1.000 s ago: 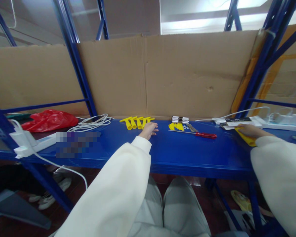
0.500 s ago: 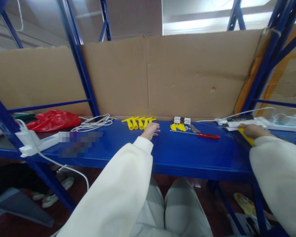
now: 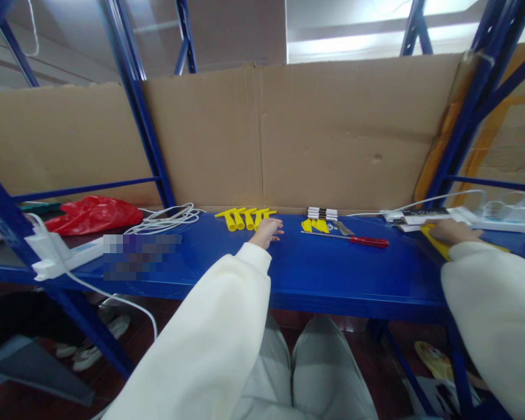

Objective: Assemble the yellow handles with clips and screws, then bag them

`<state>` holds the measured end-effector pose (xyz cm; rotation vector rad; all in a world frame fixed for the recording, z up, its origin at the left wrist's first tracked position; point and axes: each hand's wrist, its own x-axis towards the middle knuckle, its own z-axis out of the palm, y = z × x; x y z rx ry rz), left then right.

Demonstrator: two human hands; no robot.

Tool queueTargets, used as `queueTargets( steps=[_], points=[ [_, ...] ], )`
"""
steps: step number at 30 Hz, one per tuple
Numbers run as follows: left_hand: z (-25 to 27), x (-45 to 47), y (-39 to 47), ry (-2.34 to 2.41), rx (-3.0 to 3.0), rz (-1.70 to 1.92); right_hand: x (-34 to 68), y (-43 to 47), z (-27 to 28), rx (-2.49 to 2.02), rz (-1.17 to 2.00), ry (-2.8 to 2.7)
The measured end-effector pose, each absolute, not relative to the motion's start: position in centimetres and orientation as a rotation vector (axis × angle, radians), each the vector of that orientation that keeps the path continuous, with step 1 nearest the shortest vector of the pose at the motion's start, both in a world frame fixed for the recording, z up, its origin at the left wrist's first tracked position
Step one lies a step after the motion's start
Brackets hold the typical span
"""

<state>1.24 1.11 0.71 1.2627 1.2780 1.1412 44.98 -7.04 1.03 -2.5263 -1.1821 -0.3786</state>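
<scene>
My left hand (image 3: 266, 232) hovers over or rests on the blue shelf, fingers loosely stretched and apart, with nothing seen in it. Just left of it stand several yellow plastic T-shaped parts (image 3: 238, 221) in a row, with round tubular ends toward me. At the far right my right hand (image 3: 454, 231) is closed on a yellow piece (image 3: 435, 245) that looks flat and smooth; its fingers are mostly hidden. Between the hands lie a red-handled screwdriver (image 3: 367, 241), small yellow flat pieces (image 3: 318, 226) and a stack of black-and-white pieces (image 3: 322, 213).
The blue shelf (image 3: 315, 274) is backed by cardboard (image 3: 332, 128). At left are a red plastic bag (image 3: 98, 213), coiled white cable (image 3: 170, 219) and a white power strip (image 3: 79, 254). Another white power strip (image 3: 511, 224) lies at right. Blue posts (image 3: 144, 128) frame the space.
The yellow piece under my right hand has shifted slightly lower, and more of it shows to the right. My left hand stays put.
</scene>
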Motion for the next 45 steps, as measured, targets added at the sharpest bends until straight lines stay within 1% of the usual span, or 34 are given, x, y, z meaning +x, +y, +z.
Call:
queueTargets(
  steps=[2,6,9,12,15,18,22,28,32,37,40,45],
  points=[
    [0.7,1.3,1.2,1.282,1.259,1.140,43.6,-7.2,1.7,-2.575,-0.279,-1.085],
    [0.7,1.4,1.2,1.282,1.251,1.144,39.6,-7.0,3.6,-2.468,-0.274,-1.129],
    [0.9,1.4,0.9,1.282,1.247,1.146,36.4,-5.9,4.7,-2.329,-0.203,-1.138],
    [1.0,1.3,0.8,1.286,1.246,1.144,33.4,-4.5,4.7,-2.133,-0.174,-1.136],
    [1.1,1.3,0.8,1.295,1.246,1.134,31.0,-3.3,3.6,-1.928,-0.027,-1.353],
    [1.1,1.3,0.8,1.294,1.252,1.134,29.9,-2.9,2.1,-1.828,0.147,-1.719],
    [1.0,1.3,0.7,1.298,1.264,1.138,30.4,-3.5,0.8,-1.884,0.189,-1.912],
    [1.0,1.2,0.8,1.299,1.298,1.125,31.9,-3.8,0.5,-1.958,0.222,-1.926],
    [0.6,1.3,1.2,1.352,1.384,1.121,32.7,-3.6,0.4,-2.030,0.176,-1.881],
    [-0.3,1.2,1.9,1.610,1.817,1.046,33.9,-3.4,0.3,-2.149,0.120,-1.825],
    [-0.6,0.9,2.1,1.778,2.057,1.031,34.0,-3.4,0.2,-2.233,0.031,-1.768],
    [-1.1,0.3,2.2,1.990,2.086,1.010,33.3,-4.0,0.3,-2.360,-0.051,-1.642]
  ],
)
